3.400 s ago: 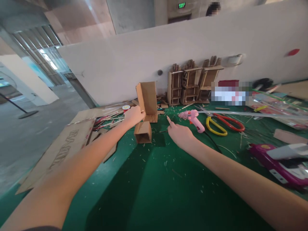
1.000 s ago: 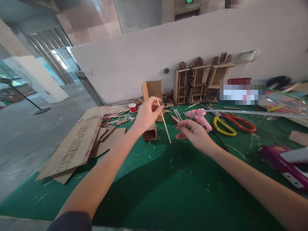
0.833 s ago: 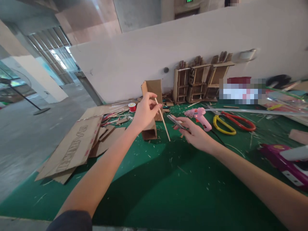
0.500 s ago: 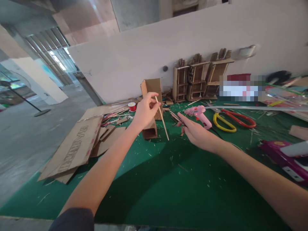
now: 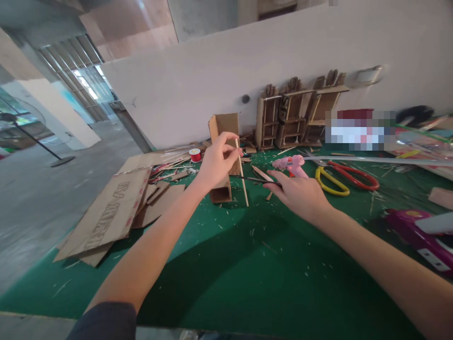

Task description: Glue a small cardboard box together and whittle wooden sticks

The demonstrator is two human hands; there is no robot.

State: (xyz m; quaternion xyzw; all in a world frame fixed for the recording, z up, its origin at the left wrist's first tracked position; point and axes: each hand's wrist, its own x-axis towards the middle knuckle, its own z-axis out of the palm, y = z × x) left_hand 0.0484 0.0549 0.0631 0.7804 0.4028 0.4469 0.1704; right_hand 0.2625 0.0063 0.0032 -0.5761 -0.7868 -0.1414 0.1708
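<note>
Between the thumb and fingers of my left hand (image 5: 221, 158) a thin wooden stick (image 5: 243, 184) is pinched near its upper end, tilted slightly with its lower end over the green tabletop. My right hand (image 5: 300, 193) is closed around a slim dark tool (image 5: 260, 180); its kind is not clear, as my fingers hide most of it. The tool's narrow tip reaches left to the stick, seeming to meet it at mid-length. Behind my left hand stands a cardboard piece (image 5: 228, 123) with a tall back and a box-shaped base (image 5: 221, 192), partly covered by the hand.
A pink glue gun (image 5: 297, 166) lies beyond my right hand, beside large scissors with yellow and red handles (image 5: 332, 184). Cardboard sheets (image 5: 109, 212) lie at left, near a red thread spool (image 5: 195, 155). Several cardboard structures (image 5: 293, 115) lean on the wall. A purple device (image 5: 414, 236) sits at right.
My right hand has turned, bringing the dark tool's tip left to the stick. My left hand has shifted slightly right in view, still holding the stick, which now stands more upright.
</note>
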